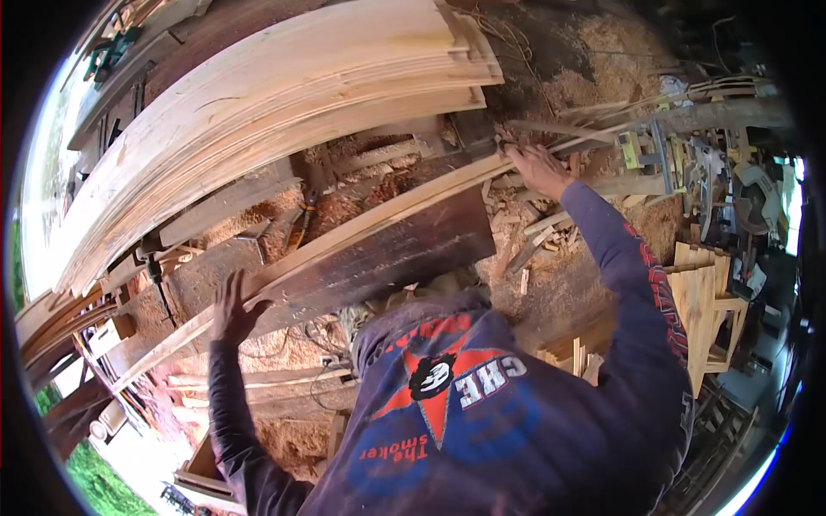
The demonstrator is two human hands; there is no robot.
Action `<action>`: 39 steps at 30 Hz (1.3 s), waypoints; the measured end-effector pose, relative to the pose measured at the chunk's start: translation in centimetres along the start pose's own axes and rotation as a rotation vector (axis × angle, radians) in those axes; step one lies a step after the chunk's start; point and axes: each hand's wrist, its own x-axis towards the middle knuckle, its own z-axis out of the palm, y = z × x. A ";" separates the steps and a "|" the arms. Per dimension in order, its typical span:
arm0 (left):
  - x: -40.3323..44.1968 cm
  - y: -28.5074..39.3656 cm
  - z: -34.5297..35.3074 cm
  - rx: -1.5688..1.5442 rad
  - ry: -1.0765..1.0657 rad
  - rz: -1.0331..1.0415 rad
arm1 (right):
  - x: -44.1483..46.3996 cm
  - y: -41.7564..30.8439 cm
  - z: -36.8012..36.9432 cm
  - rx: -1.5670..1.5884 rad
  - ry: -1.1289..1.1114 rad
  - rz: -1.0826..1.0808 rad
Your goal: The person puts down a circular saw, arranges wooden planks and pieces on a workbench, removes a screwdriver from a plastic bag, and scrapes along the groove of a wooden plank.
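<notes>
A long, narrow wooden strip (pixel 370 222) runs slantwise across the bench, from lower left to upper right. My left hand (pixel 234 308) is at the strip's left part, fingers spread and thumb held apart, a little blurred. Farther along, my right hand (pixel 540 170) has its fingers bent over the strip near its right part; the fingertips are partly hidden. Beneath the strip, on the side near my body, lies a dark, wide board (pixel 422 236).
Beyond the strip lies a stack of wide, pale planks (pixel 318 77). An orange-and-black hand tool (pixel 303 215) and a clamp (pixel 155 271) are nearby. Wood shavings (pixel 602 64) and offcuts cover the surfaces. At right stand a wooden frame (pixel 701 297) and a circular-bladed saw (pixel 757 198).
</notes>
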 end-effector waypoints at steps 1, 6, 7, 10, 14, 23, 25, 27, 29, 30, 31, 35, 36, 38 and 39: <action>1.7 3.8 0.0 -0.085 0.059 -0.015 | 0.0 0.1 -0.1 0.018 -0.006 0.002; 13.0 18.2 2.8 -0.068 0.025 0.234 | 1.7 1.7 -2.1 0.086 -0.100 -0.118; 14.7 20.2 3.5 -0.097 0.005 0.221 | 1.9 2.2 -1.8 0.084 -0.161 -0.144; 17.2 22.5 5.5 -0.121 -0.025 0.155 | 1.6 2.1 -1.8 0.124 -0.082 -0.189; 17.3 23.2 6.3 -0.069 0.133 0.159 | 1.2 1.6 -1.3 0.111 0.027 -0.156; 16.7 21.8 7.8 -0.047 -0.021 0.101 | 5.7 -1.0 -13.6 0.445 0.544 0.012; 17.8 21.0 8.9 -0.056 0.225 0.295 | 7.4 -3.4 -11.7 0.424 0.852 -0.104; 17.5 23.0 6.1 -0.088 0.047 0.143 | 8.8 -5.0 -3.1 0.558 0.714 -0.090; 17.2 23.8 5.4 -0.062 0.115 0.097 | 8.8 -5.9 1.2 0.593 0.594 -0.080; 17.7 23.1 5.5 -0.052 0.156 0.118 | 9.6 -5.8 -0.7 0.609 0.541 -0.064; 17.0 23.2 6.3 -0.058 0.180 0.121 | 9.8 -5.5 -2.1 0.632 0.459 -0.051; 17.0 22.7 6.8 -0.082 0.024 0.074 | 10.1 -6.4 -14.6 0.416 0.719 -0.187; 17.0 22.7 7.0 -0.066 0.055 0.077 | 10.8 -6.5 -15.4 0.396 0.824 -0.194; 17.0 22.9 6.2 -0.019 0.014 0.067 | 11.1 -8.1 -11.8 0.387 0.925 -0.204; 17.1 22.7 6.2 -0.017 0.013 0.051 | 11.2 -9.0 -6.9 0.477 0.667 -0.097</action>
